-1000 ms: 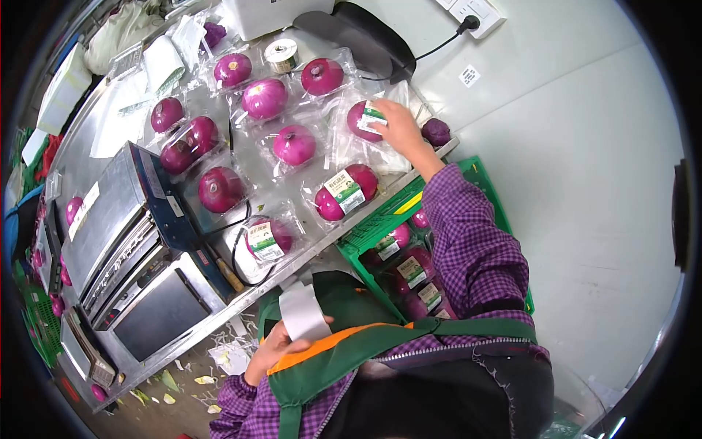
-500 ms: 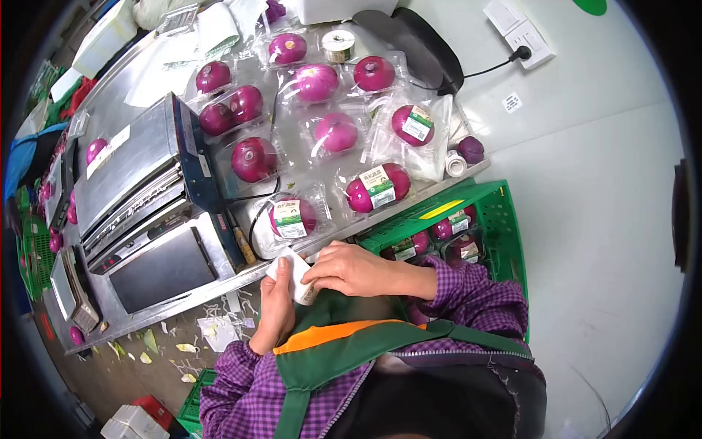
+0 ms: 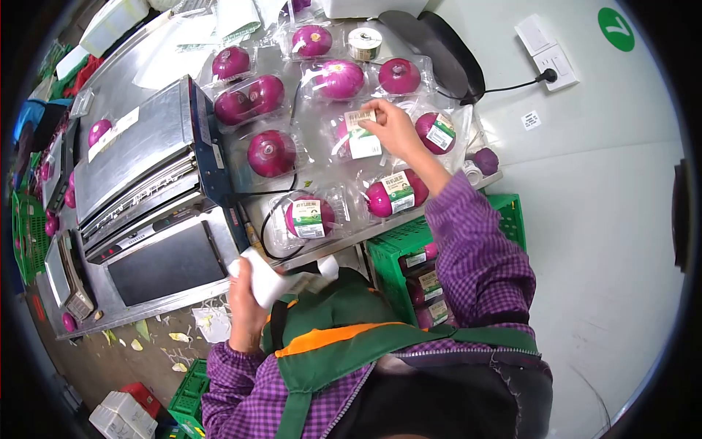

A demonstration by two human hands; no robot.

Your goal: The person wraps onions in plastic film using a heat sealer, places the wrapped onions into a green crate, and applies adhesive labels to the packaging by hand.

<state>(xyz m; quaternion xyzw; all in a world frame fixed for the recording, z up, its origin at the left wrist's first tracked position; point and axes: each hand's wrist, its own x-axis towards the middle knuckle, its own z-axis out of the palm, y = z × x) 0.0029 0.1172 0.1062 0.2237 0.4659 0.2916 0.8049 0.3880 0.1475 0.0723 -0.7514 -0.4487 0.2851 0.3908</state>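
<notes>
My left hand point(image 3: 247, 307) is closed around a label roll point(image 3: 262, 279), and its white backing strip curls off to the right, in front of the green apron. My right hand point(image 3: 395, 132) pinches the upper edge of a printed label point(image 3: 363, 139), white and green below a beige top. That label lies over a red onion in a clear plastic pack point(image 3: 341, 137); whether it is fully stuck cannot be seen. Labelled packs surround it: one pack of onions point(image 3: 398, 193) lies nearer me, another point(image 3: 308, 218) to the left of that, and a third point(image 3: 436, 132) just right of my hand.
Several unlabelled onion packs point(image 3: 271, 154) cover the metal table's back and middle. A weighing and wrapping machine point(image 3: 139, 157) stands left. Another label roll point(image 3: 364, 44) sits at the back. Below the table's edge, a green crate point(image 3: 504, 212) holds labelled packs. A black cable crosses the tabletop.
My right hand has left the roll and reached forward to the middle pack, which now carries a label. My left hand has shifted left with the roll, its backing strip now hanging loose.
</notes>
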